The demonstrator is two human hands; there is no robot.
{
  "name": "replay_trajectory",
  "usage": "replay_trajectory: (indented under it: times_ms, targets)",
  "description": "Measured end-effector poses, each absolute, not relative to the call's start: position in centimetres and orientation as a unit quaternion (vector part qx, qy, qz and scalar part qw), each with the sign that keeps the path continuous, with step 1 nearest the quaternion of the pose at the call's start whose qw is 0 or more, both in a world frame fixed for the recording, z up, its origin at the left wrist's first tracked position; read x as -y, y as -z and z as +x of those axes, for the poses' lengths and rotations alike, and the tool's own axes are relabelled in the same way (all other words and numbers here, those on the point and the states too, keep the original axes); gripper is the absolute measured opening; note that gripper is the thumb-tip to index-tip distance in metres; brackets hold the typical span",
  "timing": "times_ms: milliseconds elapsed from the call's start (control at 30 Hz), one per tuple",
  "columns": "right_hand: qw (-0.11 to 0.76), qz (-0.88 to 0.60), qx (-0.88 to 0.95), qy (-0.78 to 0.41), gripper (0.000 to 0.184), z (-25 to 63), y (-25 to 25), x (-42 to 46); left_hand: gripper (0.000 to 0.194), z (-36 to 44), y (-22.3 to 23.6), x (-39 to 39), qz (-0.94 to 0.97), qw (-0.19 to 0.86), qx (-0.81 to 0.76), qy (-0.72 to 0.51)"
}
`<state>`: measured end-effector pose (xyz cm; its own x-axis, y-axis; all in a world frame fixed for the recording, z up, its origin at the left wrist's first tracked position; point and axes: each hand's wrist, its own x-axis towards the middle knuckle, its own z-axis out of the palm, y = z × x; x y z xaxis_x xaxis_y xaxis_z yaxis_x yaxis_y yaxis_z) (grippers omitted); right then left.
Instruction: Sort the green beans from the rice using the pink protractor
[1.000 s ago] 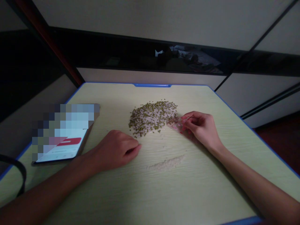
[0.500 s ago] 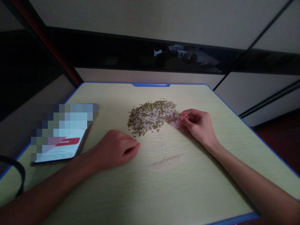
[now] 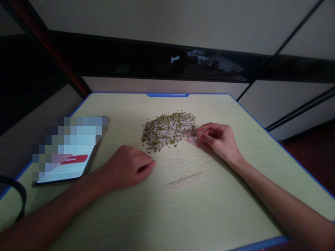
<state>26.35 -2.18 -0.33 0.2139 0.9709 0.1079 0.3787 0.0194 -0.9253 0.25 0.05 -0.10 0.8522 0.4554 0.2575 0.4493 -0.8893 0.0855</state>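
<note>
A heap of mixed green beans and white rice grains lies in the middle of a pale table. My right hand rests at the heap's right edge, fingers pinched on a small clear plastic card with pink marks whose edge touches the grains. My left hand lies on the table just below the heap's left side, fingers curled under in a loose fist with nothing visible in them. A thin streak of white rice sits apart, nearer to me.
A phone with a lit screen lies at the table's left. A dark cable loops at the left edge. The table has a blue rim and walls stand close behind it.
My right hand with the plastic card has slid a little left, into the heap's right edge. My left hand has stayed put.
</note>
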Motion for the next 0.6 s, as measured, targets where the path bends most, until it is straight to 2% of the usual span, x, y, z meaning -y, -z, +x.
replay_trajectory:
  times_ms: [233,600]
  targets:
    - [0.461,-0.619,0.532,-0.347,0.014,26.31,0.20,2.50,0.034,0.22,0.05,0.02,0.961,0.022,-0.248,-0.121]
    - [0.459,-0.610,0.556,-0.328,0.011,26.38,-0.02,2.73,0.036,0.22,0.07,0.07,0.961,0.018,-0.244,-0.129]
